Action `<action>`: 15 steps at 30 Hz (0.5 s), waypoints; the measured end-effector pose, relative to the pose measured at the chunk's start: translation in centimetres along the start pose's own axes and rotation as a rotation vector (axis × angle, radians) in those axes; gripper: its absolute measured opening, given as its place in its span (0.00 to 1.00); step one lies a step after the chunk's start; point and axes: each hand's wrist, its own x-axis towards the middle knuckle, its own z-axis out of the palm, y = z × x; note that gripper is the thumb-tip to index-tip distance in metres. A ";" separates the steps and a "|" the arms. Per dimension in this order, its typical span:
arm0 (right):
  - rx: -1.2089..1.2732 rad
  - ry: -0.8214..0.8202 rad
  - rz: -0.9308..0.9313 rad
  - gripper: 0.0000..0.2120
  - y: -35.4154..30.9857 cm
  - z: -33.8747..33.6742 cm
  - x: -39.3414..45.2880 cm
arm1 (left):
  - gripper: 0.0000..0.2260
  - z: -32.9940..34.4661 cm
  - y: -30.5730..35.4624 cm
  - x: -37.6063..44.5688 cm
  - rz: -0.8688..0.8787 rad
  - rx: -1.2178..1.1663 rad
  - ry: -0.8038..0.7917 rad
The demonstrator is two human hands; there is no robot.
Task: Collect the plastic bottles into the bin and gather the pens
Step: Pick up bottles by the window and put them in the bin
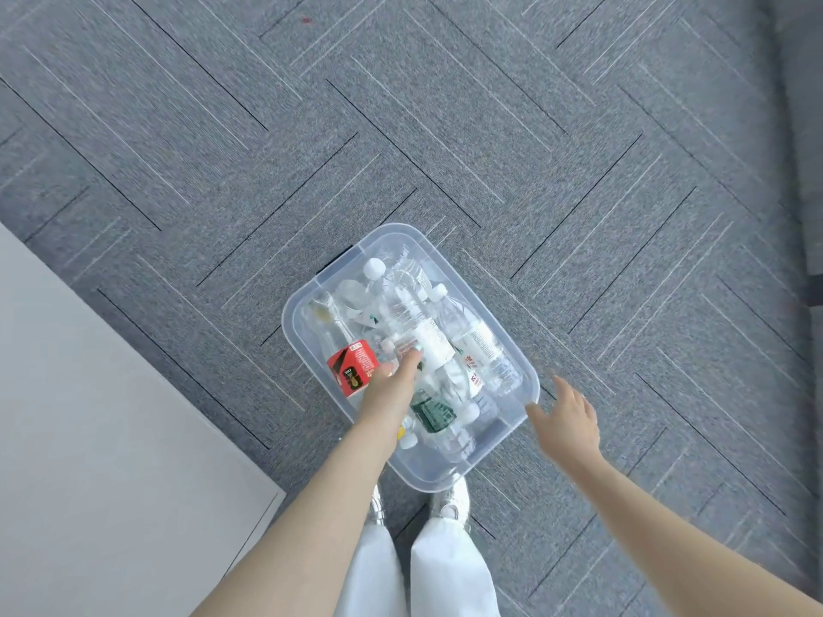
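The left hand [394,378] reached down into the middle of the frame, its fingers stretched out straight and loose over the heap of bottles, gripping nothing that could be made out; whether the fingertips actually touched a bottle could not be told. Just left of those fingers lay the red-labelled bottle [352,365], and just below them, partly under the wrist, the green-labelled bottle [433,412]. Ahead of the fingertips a clear bottle with a white label [416,325] pointed toward the upper left, its white cap at the far end. The right hand [568,418] hovered in the lower right, fingers spread and slack, holding nothing, the nearest fingertip just beside the bin's right corner. All the bottles lay on their sides inside the one clear plastic bin [503,431]; at least six could be counted, though the clear ones overlapped too much for a sure number. The bin stood on the grey carpet [579,171], touching or nearly touching the toes of two pale shoes [453,501] at the bottom centre. A light grey surface [89,416] filled the lower left of the frame.
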 end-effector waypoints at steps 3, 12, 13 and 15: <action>0.053 -0.040 -0.022 0.29 -0.5 0.5 0.1 | 0.29 0.0 -0.6 0.4 -0.036 -0.012 0.042; 0.133 -0.061 -0.132 0.28 -3.5 0.8 -0.3 | 0.13 -3.6 -2.0 -0.6 0.020 -0.088 0.138; 0.133 -0.059 -0.138 0.28 -3.4 0.7 -0.4 | 0.15 -3.7 -2.0 -0.9 0.028 -0.090 0.146; 0.135 -0.062 -0.132 0.28 -3.2 0.3 -0.7 | 0.18 -3.9 -1.7 -1.5 0.054 -0.085 0.154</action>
